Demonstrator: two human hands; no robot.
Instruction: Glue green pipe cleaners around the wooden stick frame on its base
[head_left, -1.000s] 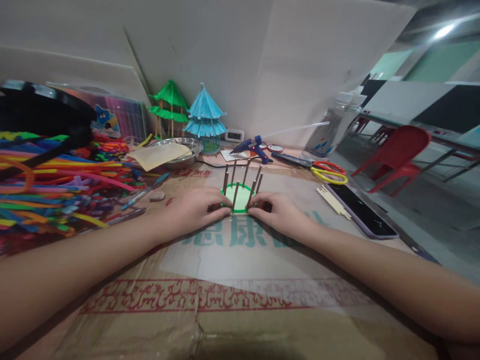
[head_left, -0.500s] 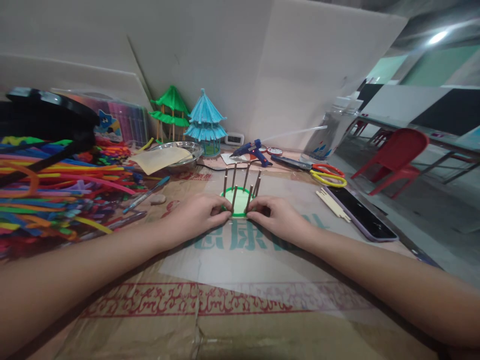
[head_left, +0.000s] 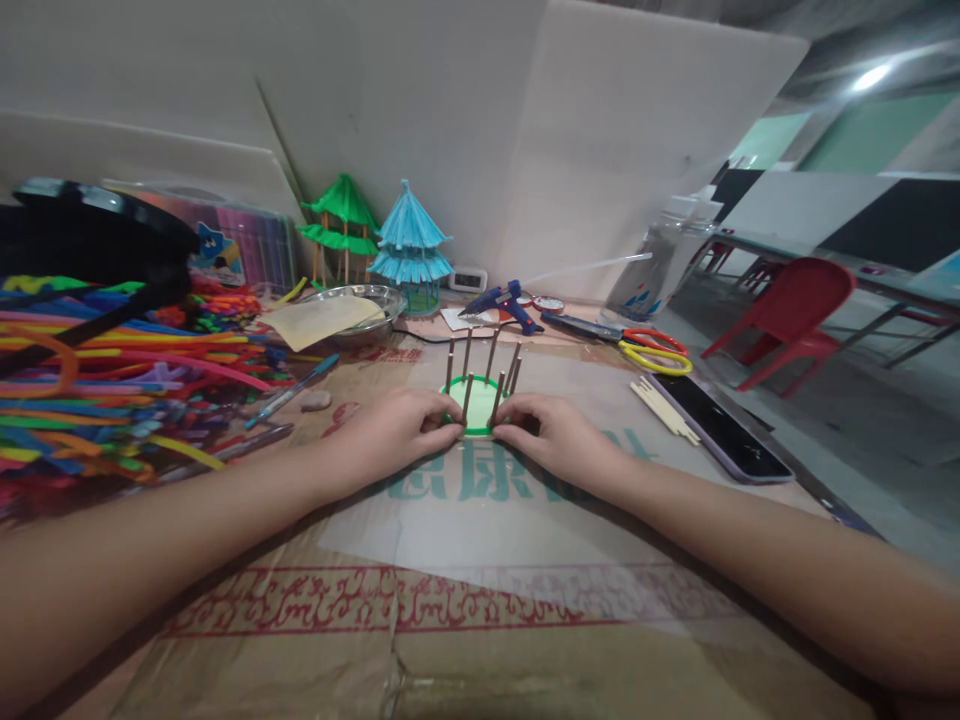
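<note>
Near edge, brown cardboard mat [head_left: 262, 680]: red scrollwork border [head_left: 360, 597]; no words in it.
Large teal Chinese characters [head_left: 491, 475]: mid-mat, seen thru translucent plastic sheet [head_left: 510, 532]; R one partly covered by arm, can't read w/ confidence.
L hand [head_left: 397, 430]: thumb + fingertip pinching L front of round pale-green base w/ bright-green rim [head_left: 480, 402].
R hand [head_left: 551, 430]: same pinch, R front, beside a post foot.
Base posn: flat on mat, btwn hands.
Thin brown stick posts [head_left: 490, 358]: done, approx. 7 standing round rim.
Post tops: bare; prob. upper part left, no roof yet.
Blue hot-glue gun [head_left: 501, 300]: behind base, red light on; lettering illegible.
Small white digital clock [head_left: 468, 279]: digits unreadable.
Blue two-tier pavilion model [head_left: 409, 235]: by wall, roofed.
</note>
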